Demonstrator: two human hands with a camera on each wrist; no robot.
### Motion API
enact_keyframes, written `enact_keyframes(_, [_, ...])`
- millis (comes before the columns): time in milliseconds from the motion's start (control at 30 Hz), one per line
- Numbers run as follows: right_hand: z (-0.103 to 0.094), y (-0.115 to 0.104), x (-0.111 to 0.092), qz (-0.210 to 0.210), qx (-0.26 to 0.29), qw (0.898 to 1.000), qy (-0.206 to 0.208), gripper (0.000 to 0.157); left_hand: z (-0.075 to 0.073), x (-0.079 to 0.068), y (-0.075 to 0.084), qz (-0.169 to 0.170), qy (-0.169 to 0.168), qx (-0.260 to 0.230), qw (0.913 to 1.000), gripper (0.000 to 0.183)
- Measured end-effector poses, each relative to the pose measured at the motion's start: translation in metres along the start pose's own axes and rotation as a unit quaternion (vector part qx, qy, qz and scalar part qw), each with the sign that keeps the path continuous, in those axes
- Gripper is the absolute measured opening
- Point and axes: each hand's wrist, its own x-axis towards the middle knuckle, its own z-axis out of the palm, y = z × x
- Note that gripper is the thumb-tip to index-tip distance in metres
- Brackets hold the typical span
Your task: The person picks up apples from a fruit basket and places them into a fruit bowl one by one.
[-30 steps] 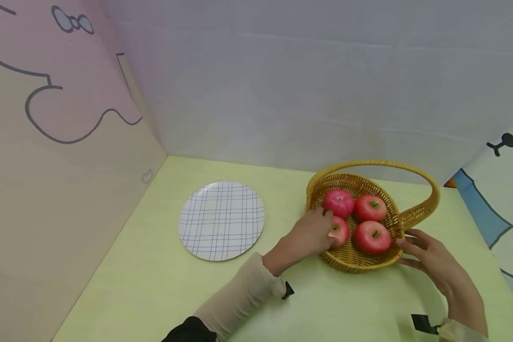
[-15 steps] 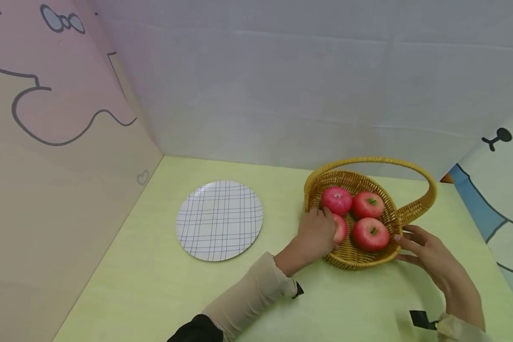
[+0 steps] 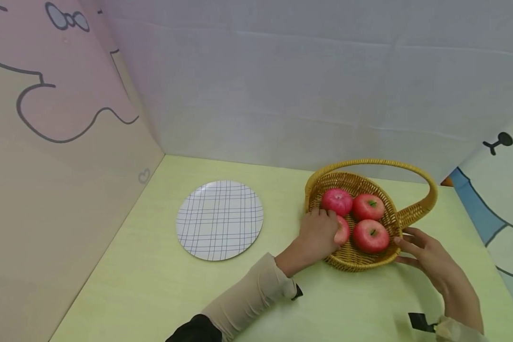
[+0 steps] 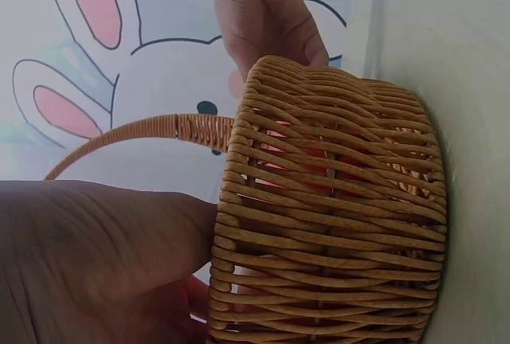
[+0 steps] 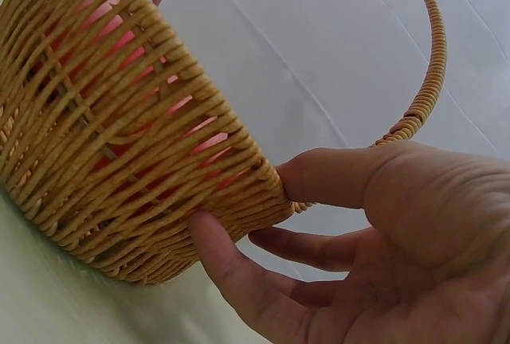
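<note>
A wicker basket (image 3: 354, 264) with a tall arched handle stands on the table and holds several red apples. Inside its left part, my left hand (image 3: 318, 235) curls its fingers over the near-left apple (image 3: 343, 231), partly hiding it. The wicker wall (image 4: 335, 216) screens those fingertips in the left wrist view. On the opposite side, my right hand (image 3: 432, 261) holds the basket's edge, thumb at the rim and fingers against the outer wall, as the right wrist view shows. Beside the held fruit lie a pinker apple (image 3: 337, 201) and two with green stems, one a red apple (image 3: 371, 236).
Left of the basket, a round white plate (image 3: 219, 221) with a blue grid pattern lies on the pale yellow-green table (image 3: 132, 285). A white backdrop (image 3: 261, 95) rises behind, and printed panels stand at both sides. The handle (image 3: 429, 197) arches over the basket's far and right side.
Over the last second my left hand has reached slightly farther right and closed its fingers over the near-left apple, covering more of it. My right hand stays at the basket's edge.
</note>
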Motion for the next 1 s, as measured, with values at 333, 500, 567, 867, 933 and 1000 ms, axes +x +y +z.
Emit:
enact_keyframes(333, [-0.001,0.001,0.002,0.004,-0.001,1.0,0.002,0.071,-0.001,0.002,-0.004,0.014,-0.014,-0.035,0.9992,0.053])
enact_keyframes(500, [0.0,0.002,0.002,0.006,0.003,1.0,0.003,0.07,-0.001,0.002,-0.01,0.027,-0.013,-0.068,0.9973,0.051])
enact_keyframes(567, [0.0,0.002,0.002,0.006,0.007,1.0,0.003,0.07,-0.001,0.002,-0.013,0.031,-0.006,-0.092,0.9953,0.05])
enact_keyframes(867, [-0.001,0.004,0.002,0.008,0.012,1.0,-0.002,0.07,0.0,0.002,-0.027,0.036,-0.002,-0.25,0.9677,0.072])
enact_keyframes(933, [-0.002,0.004,0.002,0.007,0.011,1.0,-0.002,0.069,0.0,0.002,-0.028,0.034,0.0,-0.271,0.9621,0.076])
enact_keyframes(1000, [-0.002,0.004,0.003,0.006,0.012,1.0,-0.004,0.069,0.0,0.001,-0.03,0.032,0.003,-0.291,0.9561,0.077])
